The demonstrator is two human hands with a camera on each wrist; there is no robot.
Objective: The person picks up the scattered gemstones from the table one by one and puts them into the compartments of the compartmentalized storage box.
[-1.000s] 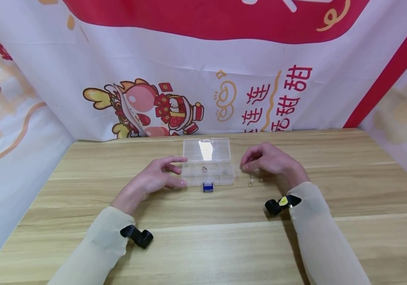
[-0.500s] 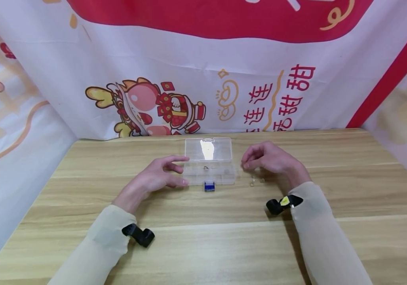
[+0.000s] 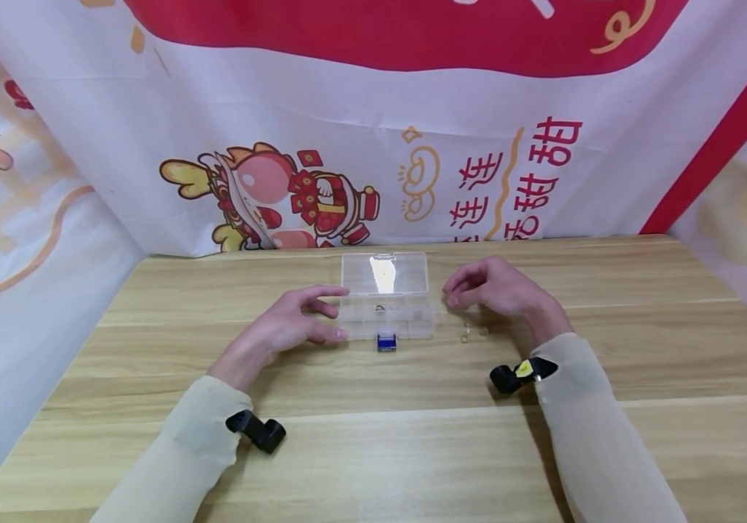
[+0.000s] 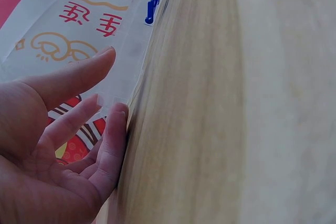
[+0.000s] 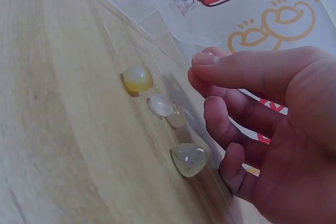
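A clear plastic compartment box point(image 3: 413, 328) lies with its lid point(image 3: 355, 272) raised at the back and a blue clasp point(image 3: 386, 343) at the front. My left hand point(image 3: 291, 321) is at the box's left end, thumb and fingers spread, fingertips right at the edge. To the right of the box, my right hand point(image 3: 498, 289) hovers with thumb and forefinger tips together; I cannot tell whether something small is between them. Below it on the table lie a yellow-and-white stone point(image 5: 137, 80), a white stone point(image 5: 160, 105), a peach stone point(image 5: 176, 119) and a greyish stone point(image 5: 190, 159).
A small brownish thing point(image 3: 380, 309) lies inside the box. The wooden table point(image 3: 373, 450) reaches back to a printed cloth point(image 3: 282, 87) hung behind it, with cloth at both sides too. Each sleeve carries a black wrist camera point(image 3: 259, 430).
The head view has shifted slightly, so everything sits a little further right. Both hands keep nearly the same place and pose beside the box.
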